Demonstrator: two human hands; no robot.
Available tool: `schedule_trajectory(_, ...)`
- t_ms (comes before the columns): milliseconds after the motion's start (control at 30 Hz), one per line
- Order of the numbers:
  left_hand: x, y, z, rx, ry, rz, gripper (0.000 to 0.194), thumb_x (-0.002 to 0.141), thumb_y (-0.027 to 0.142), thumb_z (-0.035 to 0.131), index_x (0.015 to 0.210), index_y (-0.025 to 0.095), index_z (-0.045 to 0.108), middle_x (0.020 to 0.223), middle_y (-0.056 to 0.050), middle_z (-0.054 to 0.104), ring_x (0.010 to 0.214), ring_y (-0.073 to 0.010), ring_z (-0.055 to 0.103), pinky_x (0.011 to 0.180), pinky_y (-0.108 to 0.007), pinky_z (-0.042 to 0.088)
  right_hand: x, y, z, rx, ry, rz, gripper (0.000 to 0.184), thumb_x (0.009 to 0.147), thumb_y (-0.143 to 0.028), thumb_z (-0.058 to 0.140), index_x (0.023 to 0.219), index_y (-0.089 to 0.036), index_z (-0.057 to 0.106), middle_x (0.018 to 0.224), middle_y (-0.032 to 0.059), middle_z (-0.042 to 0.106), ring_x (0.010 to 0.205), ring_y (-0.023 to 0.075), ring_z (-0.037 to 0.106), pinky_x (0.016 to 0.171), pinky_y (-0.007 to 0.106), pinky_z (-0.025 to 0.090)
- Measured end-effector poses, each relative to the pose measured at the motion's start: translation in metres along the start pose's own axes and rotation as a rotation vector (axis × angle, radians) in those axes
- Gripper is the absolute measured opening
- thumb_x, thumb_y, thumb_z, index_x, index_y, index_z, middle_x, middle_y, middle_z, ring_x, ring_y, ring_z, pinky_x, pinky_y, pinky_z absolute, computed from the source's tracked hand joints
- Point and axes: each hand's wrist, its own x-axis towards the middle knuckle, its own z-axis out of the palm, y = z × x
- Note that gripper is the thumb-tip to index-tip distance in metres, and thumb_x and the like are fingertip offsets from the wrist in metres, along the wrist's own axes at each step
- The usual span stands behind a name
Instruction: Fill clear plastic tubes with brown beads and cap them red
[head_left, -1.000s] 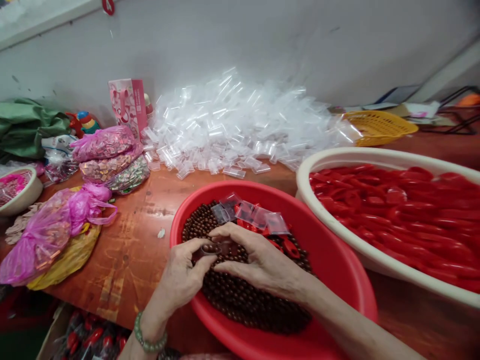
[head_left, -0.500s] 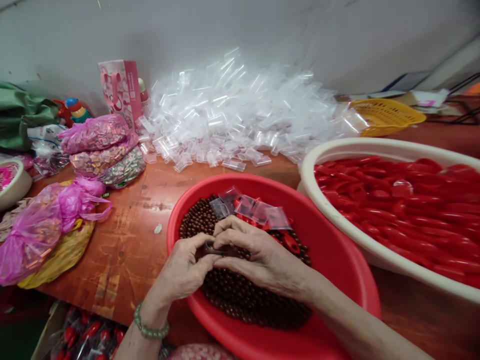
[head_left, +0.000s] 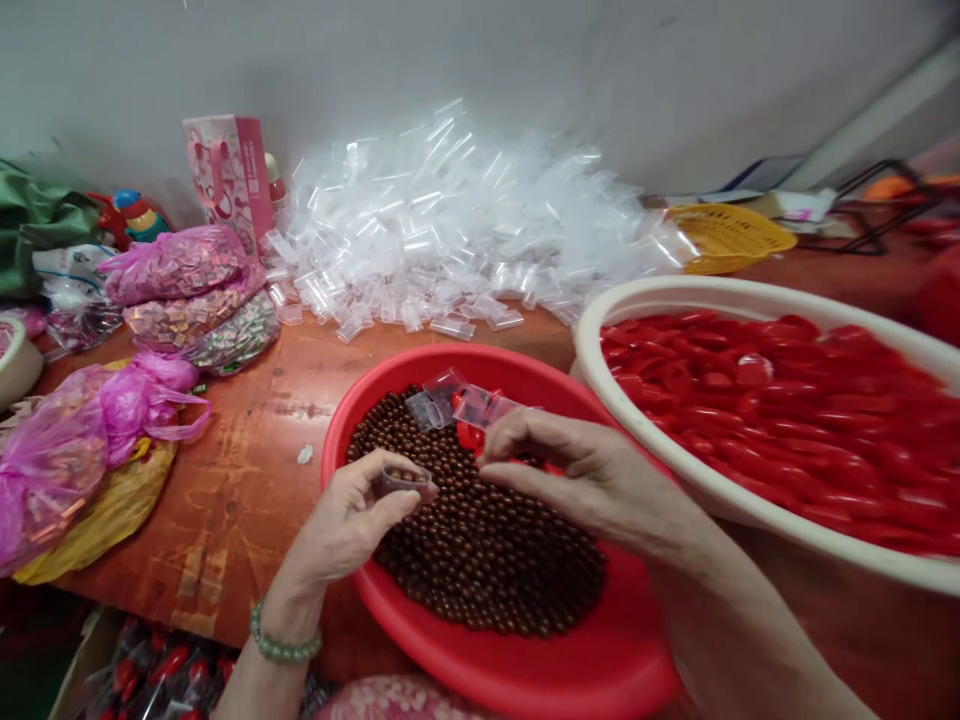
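My left hand (head_left: 352,525), with a green bead bracelet on the wrist, pinches a small clear plastic sleeve (head_left: 405,480) by its sides. The sleeve's mouth gapes toward me, and brown balls show inside. My right hand (head_left: 577,470) is raised over the red basin (head_left: 600,675), thumb and fingertips pressed together; whatever they hold, if anything, is hidden. Under both hands lies a heap of shiny brown balls (head_left: 480,560) in the basin. Several flat clear sleeves (head_left: 439,400) and some red plastic pieces (head_left: 470,436) rest on the heap's far side, partly behind my right hand.
A white tub (head_left: 589,330) of red plastic pieces stands at the right, against the basin. Along the wall spreads a pile of clear sleeves (head_left: 450,240), beside a yellow basket (head_left: 727,238). Pink bags (head_left: 184,265) of small packets and a pink gift bag (head_left: 229,180) occupy the left.
My right hand was at the sleeve's mouth half a second ago; it has drawn off to the right. My left hand still holds the sleeve, now more clearly showing balls inside. The view has shifted slightly.
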Motion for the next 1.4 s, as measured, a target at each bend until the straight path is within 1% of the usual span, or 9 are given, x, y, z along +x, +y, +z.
schedule_trajectory(100,-0.002,0.004,0.004,-0.095,-0.057,0.015,0.019,0.085,0.03,0.063,0.096,0.015,0.064,0.097,-0.008,0.072,0.09,-0.0161,0.066,0.084,-0.029,0.05,-0.007,0.011,-0.02,-0.09,0.119,0.077,0.032,0.084,-0.052,0.058,0.073,-0.022,0.059,0.07,0.0026,0.06,0.065,0.0165,0.055,0.062,0.029,0.046)
schedule_trajectory(200,0.002,0.004,0.007,-0.182,0.017,0.013,0.019,0.086,0.032,0.063,0.094,0.016,0.06,0.093,-0.007,0.072,0.086,-0.0139,0.066,0.082,-0.027,0.051,-0.01,0.024,-0.027,-0.263,0.075,0.133,0.027,0.088,-0.045,0.053,0.076,-0.021,0.057,0.07,0.0022,0.061,0.065,0.0164,0.056,0.061,0.028,0.046)
schedule_trajectory(400,0.01,0.002,0.008,-0.122,0.009,0.028,0.014,0.088,0.026,0.06,0.098,0.016,0.059,0.093,-0.005,0.071,0.087,-0.0123,0.065,0.083,-0.026,0.048,-0.001,0.036,-0.001,-0.693,-0.294,0.205,0.005,0.087,-0.02,0.056,0.092,-0.019,0.056,0.091,0.0072,0.068,0.078,0.0188,0.062,0.069,0.028,0.044)
schedule_trajectory(567,0.011,-0.007,0.007,-0.123,0.022,0.011,0.014,0.088,0.024,0.058,0.099,0.017,0.059,0.087,-0.003,0.069,0.084,-0.0123,0.064,0.08,-0.025,0.047,0.014,0.045,0.022,-0.758,-0.356,0.23,0.008,0.082,-0.015,0.059,0.09,-0.017,0.061,0.09,0.0106,0.068,0.075,0.0199,0.063,0.06,0.027,0.039)
schedule_trajectory(700,0.012,-0.011,0.007,-0.118,0.071,0.011,0.017,0.084,0.022,0.059,0.101,0.018,0.06,0.079,0.0,0.066,0.076,-0.0113,0.061,0.076,-0.025,0.046,0.014,0.054,0.018,-0.751,-0.336,0.218,0.018,0.085,-0.009,0.044,0.083,-0.017,0.06,0.076,0.0084,0.065,0.062,0.0171,0.058,0.057,0.027,0.037)
schedule_trajectory(967,0.014,-0.014,0.009,-0.084,0.165,0.02,0.025,0.077,0.017,0.064,0.102,0.019,0.061,0.081,0.003,0.061,0.075,-0.0101,0.056,0.073,-0.023,0.044,0.0,0.047,-0.01,-0.61,-0.133,0.151,0.017,0.087,-0.03,0.042,0.076,-0.022,0.052,0.069,0.0041,0.062,0.061,0.0175,0.057,0.059,0.028,0.045)
schedule_trajectory(1100,0.013,-0.012,0.01,-0.047,0.191,0.015,0.016,0.077,0.017,0.065,0.093,0.017,0.062,0.078,0.002,0.061,0.074,-0.0107,0.056,0.074,-0.024,0.044,-0.004,0.032,-0.018,-0.28,0.03,0.173,0.021,0.081,-0.042,0.058,0.078,-0.021,0.058,0.071,0.0032,0.062,0.063,0.0168,0.057,0.059,0.027,0.047)
schedule_trajectory(1267,0.015,-0.008,0.011,-0.064,0.125,-0.022,0.007,0.076,0.014,0.066,0.082,0.014,0.064,0.083,-0.003,0.066,0.08,-0.0133,0.06,0.079,-0.026,0.046,-0.013,0.02,-0.01,0.134,0.134,0.318,0.03,0.065,-0.046,0.079,0.074,-0.019,0.068,0.069,0.0025,0.063,0.06,0.0143,0.055,0.053,0.024,0.045)
schedule_trajectory(1400,0.017,-0.011,0.012,-0.104,0.175,-0.035,0.01,0.076,0.012,0.065,0.086,0.013,0.063,0.1,-0.008,0.069,0.09,-0.0158,0.063,0.088,-0.03,0.046,-0.021,0.007,0.003,0.334,0.211,0.349,0.025,0.058,-0.039,0.086,0.07,-0.022,0.072,0.068,0.0023,0.064,0.061,0.014,0.057,0.053,0.023,0.046)
